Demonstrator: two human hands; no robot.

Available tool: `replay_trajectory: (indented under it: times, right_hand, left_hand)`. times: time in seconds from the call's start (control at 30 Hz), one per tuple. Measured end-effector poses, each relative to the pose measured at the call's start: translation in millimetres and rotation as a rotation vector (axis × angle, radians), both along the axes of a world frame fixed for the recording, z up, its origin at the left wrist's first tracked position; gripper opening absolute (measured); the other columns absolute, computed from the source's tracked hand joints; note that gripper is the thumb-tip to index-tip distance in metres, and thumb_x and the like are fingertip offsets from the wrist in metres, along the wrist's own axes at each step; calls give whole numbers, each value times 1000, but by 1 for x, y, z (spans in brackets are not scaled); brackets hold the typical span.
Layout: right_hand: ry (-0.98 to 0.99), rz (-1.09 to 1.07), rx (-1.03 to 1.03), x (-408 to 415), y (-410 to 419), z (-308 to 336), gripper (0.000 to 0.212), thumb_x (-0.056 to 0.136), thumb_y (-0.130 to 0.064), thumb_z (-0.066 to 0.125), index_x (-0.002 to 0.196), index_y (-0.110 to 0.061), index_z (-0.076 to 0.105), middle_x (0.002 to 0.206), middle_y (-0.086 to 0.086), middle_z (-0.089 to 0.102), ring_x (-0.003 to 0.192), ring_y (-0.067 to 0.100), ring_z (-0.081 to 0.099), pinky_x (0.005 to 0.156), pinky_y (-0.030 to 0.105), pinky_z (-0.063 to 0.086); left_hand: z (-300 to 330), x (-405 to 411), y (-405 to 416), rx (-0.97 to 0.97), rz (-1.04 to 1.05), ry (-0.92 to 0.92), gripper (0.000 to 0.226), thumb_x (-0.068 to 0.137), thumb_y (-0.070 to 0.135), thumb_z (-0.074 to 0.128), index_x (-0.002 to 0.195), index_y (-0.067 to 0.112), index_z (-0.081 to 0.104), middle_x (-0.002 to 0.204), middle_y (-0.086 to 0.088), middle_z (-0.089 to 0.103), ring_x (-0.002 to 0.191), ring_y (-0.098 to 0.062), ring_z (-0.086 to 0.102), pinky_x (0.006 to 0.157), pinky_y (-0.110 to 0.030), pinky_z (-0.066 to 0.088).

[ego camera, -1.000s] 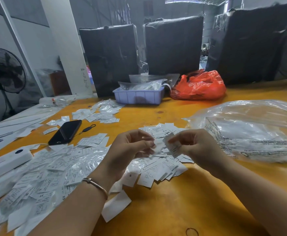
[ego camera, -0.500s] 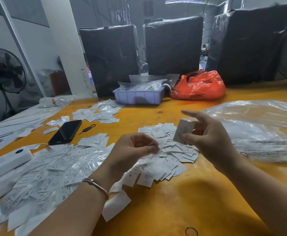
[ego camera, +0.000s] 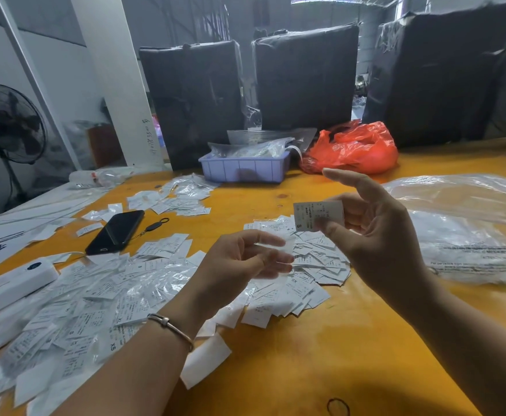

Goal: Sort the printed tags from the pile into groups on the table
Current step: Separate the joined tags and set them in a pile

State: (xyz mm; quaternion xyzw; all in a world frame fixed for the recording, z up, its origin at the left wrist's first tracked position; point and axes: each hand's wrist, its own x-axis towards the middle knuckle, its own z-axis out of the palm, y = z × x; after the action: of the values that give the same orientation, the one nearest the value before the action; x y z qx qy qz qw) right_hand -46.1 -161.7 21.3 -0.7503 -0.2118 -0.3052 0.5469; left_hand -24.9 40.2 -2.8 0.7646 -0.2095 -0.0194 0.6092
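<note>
My right hand (ego camera: 377,244) is raised above the yellow table (ego camera: 305,370) and pinches one white printed tag (ego camera: 317,216) marked S between thumb and fingers, index finger stretched out. My left hand (ego camera: 233,265) hovers lower, its fingers curled round a blurred, clear sleeve at the fingertips. Under both hands lies a group of bare tags (ego camera: 314,256). A big pile of tags in shiny sleeves (ego camera: 80,301) covers the table on the left. A smaller group (ego camera: 173,199) lies further back.
A black phone (ego camera: 115,231) and a white box (ego camera: 11,283) lie at the left. A blue tray (ego camera: 242,169) and a red bag (ego camera: 353,151) stand at the back. A large clear plastic bag (ego camera: 470,235) lies at the right. Black wrapped bundles (ego camera: 305,76) stand behind.
My right hand pulled the tag away from my left hand and lifted it up and to the right. The left hand stayed low and loosened its fingers a little.
</note>
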Motion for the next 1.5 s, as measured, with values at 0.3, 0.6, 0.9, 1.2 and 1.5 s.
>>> replay_trajectory:
  times: [0.3, 0.6, 0.9, 1.2, 1.5]
  right_hand:
    - [-63, 8, -32, -2, 1, 2, 60, 74, -2, 77, 125, -25, 54, 91, -14, 67, 88, -4, 66, 71, 9, 52]
    - [-61, -34, -196, -3, 3, -1, 63, 72, 5, 74, 126, -24, 58, 85, -6, 69, 76, 8, 68, 71, 28, 59]
    - [-101, -124, -274, -5, 3, 0, 57, 73, 0, 74, 125, -18, 60, 88, -1, 70, 75, 16, 68, 69, 39, 60]
    - [-130, -134, -293, -5, 4, 1, 55, 75, -2, 76, 125, -17, 60, 91, 1, 70, 75, 18, 69, 67, 38, 61]
    - [-117, -129, -287, -7, 6, 0, 55, 76, -3, 76, 125, -19, 59, 90, 0, 69, 77, 16, 69, 71, 34, 60]
  left_hand:
    - [1, -2, -1, 31, 7, -65, 14, 88, 7, 67, 96, -5, 68, 89, -11, 77, 85, -23, 74, 75, -31, 61]
    - [1, -3, -3, 7, -5, -67, 29, 76, 24, 71, 93, 0, 70, 88, -10, 77, 84, -22, 74, 76, -31, 61]
    - [0, -1, -1, 45, 10, -95, 16, 86, 10, 68, 98, -1, 69, 89, -6, 77, 84, -20, 75, 74, -28, 60]
    - [-1, 0, -2, 11, 10, -85, 21, 83, 15, 68, 99, 2, 69, 90, -3, 77, 84, -19, 75, 70, -23, 59]
    - [-2, 1, -2, 21, 9, -88, 17, 86, 9, 67, 99, -1, 69, 89, -5, 77, 84, -20, 75, 73, -28, 60]
